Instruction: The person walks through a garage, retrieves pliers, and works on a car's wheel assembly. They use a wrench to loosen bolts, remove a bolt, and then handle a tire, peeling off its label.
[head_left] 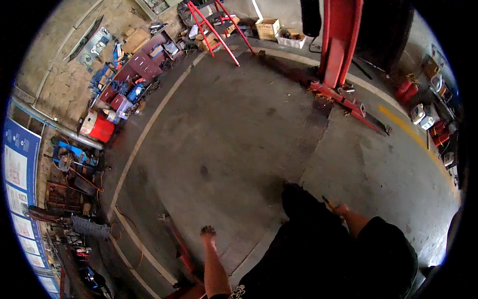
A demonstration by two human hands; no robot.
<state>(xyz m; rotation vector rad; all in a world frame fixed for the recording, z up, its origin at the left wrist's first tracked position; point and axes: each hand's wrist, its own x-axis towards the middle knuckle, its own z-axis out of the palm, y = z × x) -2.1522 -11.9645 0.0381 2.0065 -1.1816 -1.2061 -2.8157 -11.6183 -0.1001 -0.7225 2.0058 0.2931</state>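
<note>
My right hand (pixel 341 210) is closed around a thin, stick-like tool (pixel 326 201) at my right side, its near end hidden in my fingers. The tool's narrow end points up and left, too small to tell its kind. My left hand (pixel 208 235) hangs low over the floor at the lower middle. Its fingers look dark and blurred, so whether they hold anything does not show. Close to that arm lies a red lift arm (pixel 182 249). My dark clothing hides part of the floor between the hands.
A red lift post (pixel 339 45) with a floor arm (pixel 356 109) stands far right. A red stepladder (pixel 214 30), cartons (pixel 268 29), a maroon cabinet (pixel 142 67) and a red-and-white drum (pixel 97 125) line the far and left sides. Red fire extinguishers (pixel 407 88) stand right.
</note>
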